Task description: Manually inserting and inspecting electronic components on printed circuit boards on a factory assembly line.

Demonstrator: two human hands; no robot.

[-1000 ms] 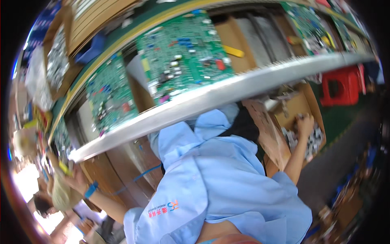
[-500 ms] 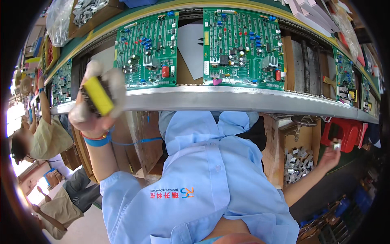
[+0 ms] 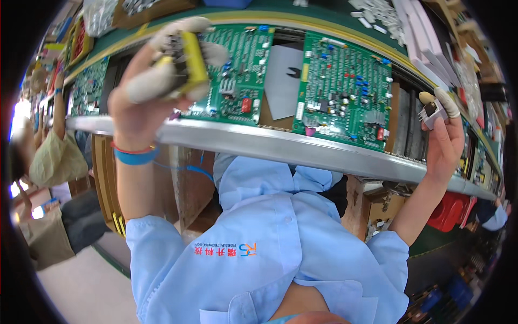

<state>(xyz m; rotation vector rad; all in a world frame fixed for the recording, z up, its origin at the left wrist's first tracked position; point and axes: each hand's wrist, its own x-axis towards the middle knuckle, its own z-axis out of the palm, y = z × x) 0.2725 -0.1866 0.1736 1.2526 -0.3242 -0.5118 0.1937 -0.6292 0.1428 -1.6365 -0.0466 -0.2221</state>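
My left hand (image 3: 132, 105), with white finger covers and a blue wrist strap, is raised over the left part of the line. It grips a black-and-yellow transformer (image 3: 196, 63) with metal pins. Behind it lies a green circuit board (image 3: 245, 67), partly hidden by the hand. My right hand (image 3: 449, 135) is up at the right, over the metal rail. Between its covered fingertips and thumb it pinches a small silvery heat sink (image 3: 435, 114) with a dark part and thin pins. A second populated circuit board (image 3: 345, 89) sits between my two hands.
A metal rail (image 3: 237, 141) runs along the near side of the boards. White blocks (image 3: 377, 16) and long pale strips (image 3: 418, 43) lie at the far right. A red stool (image 3: 450, 210) stands below the rail. Other people work at the far left.
My right hand has risen from low right to above the rail, bringing the heat sink. The left hand has moved up and right with the transformer, turning it. The view has shifted.
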